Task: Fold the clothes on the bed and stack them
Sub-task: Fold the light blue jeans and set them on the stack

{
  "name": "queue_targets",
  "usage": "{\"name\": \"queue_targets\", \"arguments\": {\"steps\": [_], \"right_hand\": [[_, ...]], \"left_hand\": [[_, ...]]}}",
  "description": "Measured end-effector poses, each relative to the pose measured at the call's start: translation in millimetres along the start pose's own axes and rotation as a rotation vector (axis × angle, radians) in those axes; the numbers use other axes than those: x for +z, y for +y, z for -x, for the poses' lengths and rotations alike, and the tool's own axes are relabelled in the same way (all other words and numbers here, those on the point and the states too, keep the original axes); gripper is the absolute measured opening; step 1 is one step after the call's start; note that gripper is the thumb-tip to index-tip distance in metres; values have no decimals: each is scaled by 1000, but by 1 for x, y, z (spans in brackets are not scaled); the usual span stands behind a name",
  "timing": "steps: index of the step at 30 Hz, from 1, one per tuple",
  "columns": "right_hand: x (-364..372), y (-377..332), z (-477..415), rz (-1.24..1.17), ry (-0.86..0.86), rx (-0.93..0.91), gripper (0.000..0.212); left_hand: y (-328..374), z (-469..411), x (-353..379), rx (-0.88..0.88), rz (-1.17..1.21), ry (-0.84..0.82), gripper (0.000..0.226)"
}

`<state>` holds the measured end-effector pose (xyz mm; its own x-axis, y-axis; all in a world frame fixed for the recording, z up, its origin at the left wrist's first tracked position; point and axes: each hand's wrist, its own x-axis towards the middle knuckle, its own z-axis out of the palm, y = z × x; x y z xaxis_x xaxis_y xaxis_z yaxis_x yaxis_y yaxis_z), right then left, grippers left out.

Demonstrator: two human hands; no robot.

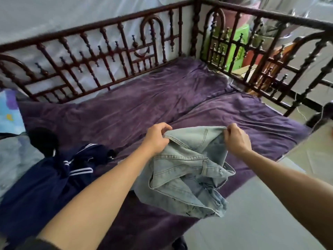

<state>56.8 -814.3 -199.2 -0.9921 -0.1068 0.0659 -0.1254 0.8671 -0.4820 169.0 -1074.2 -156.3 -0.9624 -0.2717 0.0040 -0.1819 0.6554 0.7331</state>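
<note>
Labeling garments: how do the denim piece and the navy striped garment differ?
The denim piece is pale blue; the navy striped garment is dark with white stripes. The denim piece hangs from the left hand and right hand, pinching its top edge; the navy striped garment lies on the bed. Both are unfolded.

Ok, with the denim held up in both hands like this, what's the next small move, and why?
Probably lay it out flat on the purple bed cover ahead. The left hand and right hand pinch the denim garment at its top edge, but the rest hangs bunched and twisted, too crumpled to fold.
</note>
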Motion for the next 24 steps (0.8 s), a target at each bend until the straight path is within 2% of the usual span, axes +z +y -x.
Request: {"name": "queue_targets", "arguments": {"steps": [6, 10, 13, 15, 17, 19, 22, 24], "right_hand": [[19, 95, -38, 59, -76, 290, 22], [48, 128, -55, 116, -214, 366, 19], [69, 146, -47, 172, -301, 274, 26], [83, 158, -30, 197, -408, 139, 46], [98, 169, -15, 257, -589, 5, 68], [116, 182, -8, 326, -712, -74, 87], [150, 197, -15, 377, -734, -65, 99], [174, 203, -26, 358, -652, -20, 102]], "left_hand": [[6, -79, 91, -221, 295, -257, 47], [-30, -106, 147, -417, 346, -289, 48], [-66, -94, 187, -524, 229, -285, 53], [-86, -72, 207, -597, 179, -338, 71], [-105, -48, 224, -674, 137, -387, 93], [-122, -32, 241, -775, 73, -372, 103], [-140, -32, 267, -941, 107, -255, 98], [-148, -43, 282, -974, 149, -170, 82]]}}
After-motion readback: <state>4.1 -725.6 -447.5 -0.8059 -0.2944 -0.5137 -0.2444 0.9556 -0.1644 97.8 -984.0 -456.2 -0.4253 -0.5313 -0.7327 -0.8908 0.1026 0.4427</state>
